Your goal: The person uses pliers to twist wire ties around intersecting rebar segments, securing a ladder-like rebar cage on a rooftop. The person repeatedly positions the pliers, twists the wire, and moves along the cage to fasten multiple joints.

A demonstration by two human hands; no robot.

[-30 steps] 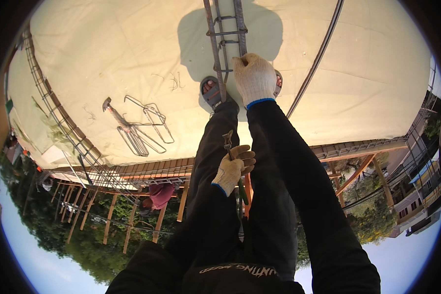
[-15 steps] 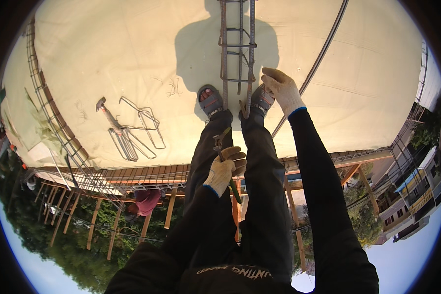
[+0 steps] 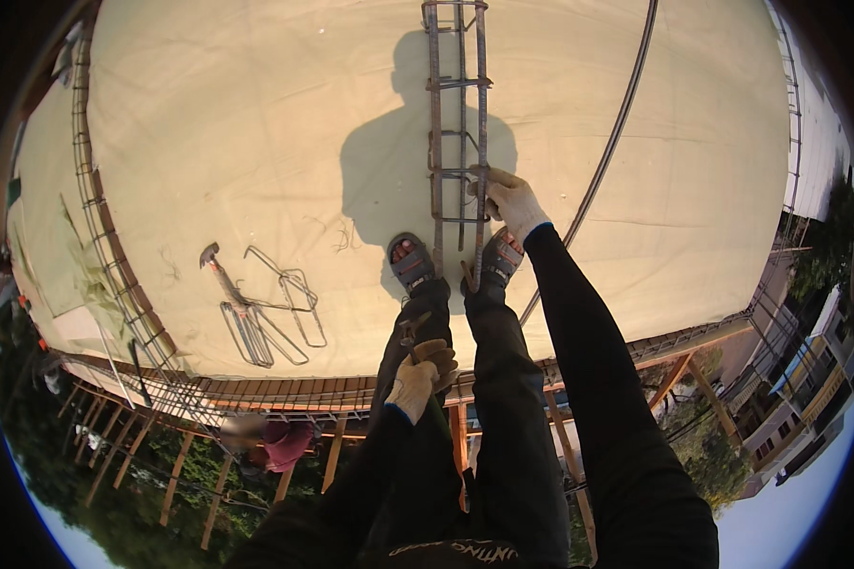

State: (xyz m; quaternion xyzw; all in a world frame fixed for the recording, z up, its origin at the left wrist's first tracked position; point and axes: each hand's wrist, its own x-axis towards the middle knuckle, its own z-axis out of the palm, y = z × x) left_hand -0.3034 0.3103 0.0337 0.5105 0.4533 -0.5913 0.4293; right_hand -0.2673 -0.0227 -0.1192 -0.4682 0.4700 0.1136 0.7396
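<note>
My right hand (image 3: 510, 201), in a pale work glove, grips a long bar of the rebar cage (image 3: 457, 133) that lies on the concrete slab and runs away from my feet. My left hand (image 3: 417, 377), also gloved, is closed around a small metal hooked tool (image 3: 409, 332) held against my left thigh. My sandalled feet (image 3: 414, 266) stand on either side of the cage's near end. My shadow falls over the cage.
Bent rebar stirrups (image 3: 273, 318) and a hammer (image 3: 215, 266) lie on the slab to the left. A long curved bar (image 3: 609, 152) crosses the slab on the right. Rebar edging (image 3: 114, 266) lines the slab's rim, with timber props and a person in a red cap (image 3: 280, 443) below.
My right hand has moved forward along the cage and now grips a bar farther out. My view has tilted so more of the cage shows. The left hand stays by my thigh.
</note>
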